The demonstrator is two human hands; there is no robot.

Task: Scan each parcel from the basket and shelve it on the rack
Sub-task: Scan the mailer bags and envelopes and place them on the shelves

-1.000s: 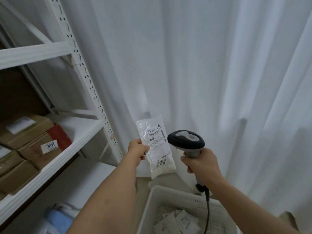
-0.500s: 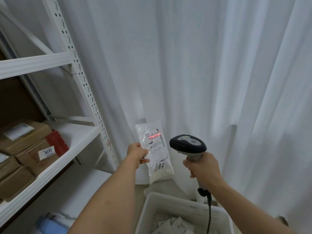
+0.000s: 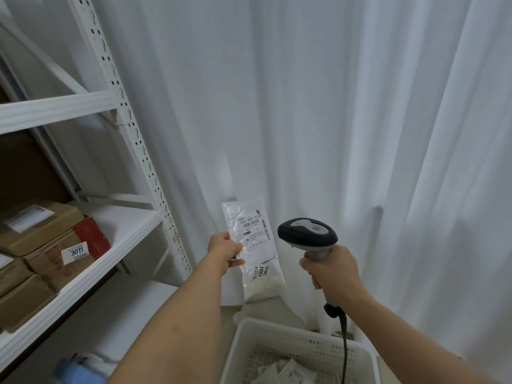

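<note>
White pleated curtains [image 3: 318, 106] hang behind and a perforated plastic basket [image 3: 299, 353] sits below as the left hand [image 3: 223, 249] pinches a crinkly clear-plastic labelled parcel [image 3: 253, 249] upright beside the white steel rack [image 3: 116, 128] holding cardboard boxes [image 3: 41, 245], while the right hand [image 3: 331, 270] grips a corded scanner [image 3: 307, 235].

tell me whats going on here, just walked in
A person is scanning parcels. The left hand pinches a white plastic parcel by its edge, label facing the handheld scanner gripped in the right hand. Below sits a white basket with more parcels inside. To the left, a white rack already holds cardboard boxes; this parcel is not shelved yet.
</note>
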